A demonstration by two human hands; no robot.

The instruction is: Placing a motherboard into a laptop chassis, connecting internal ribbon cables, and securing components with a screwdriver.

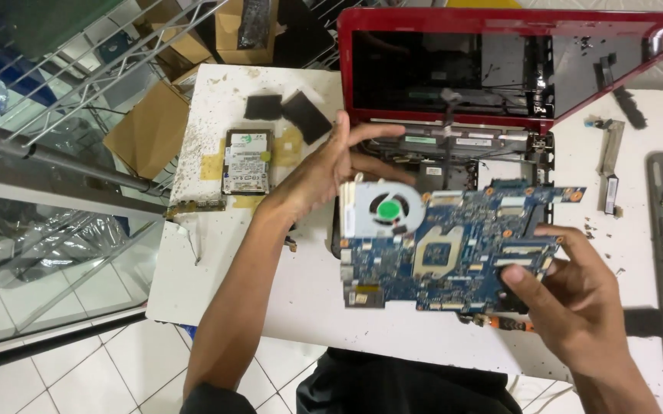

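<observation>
White table: one motherboard held by left hand, right hand.

A white table stands on a floor of big white tiles. The table top is dirty with small dark specks. To the left is a grey metal rack. Brown cardboard boxes sit behind it. The light is bright and even.

The left hand reached forward from a bare forearm, its fingers spread and curled in a loose grip. The right hand sat lower, thumb on top, fingers pinched and wrist bent inward.
</observation>
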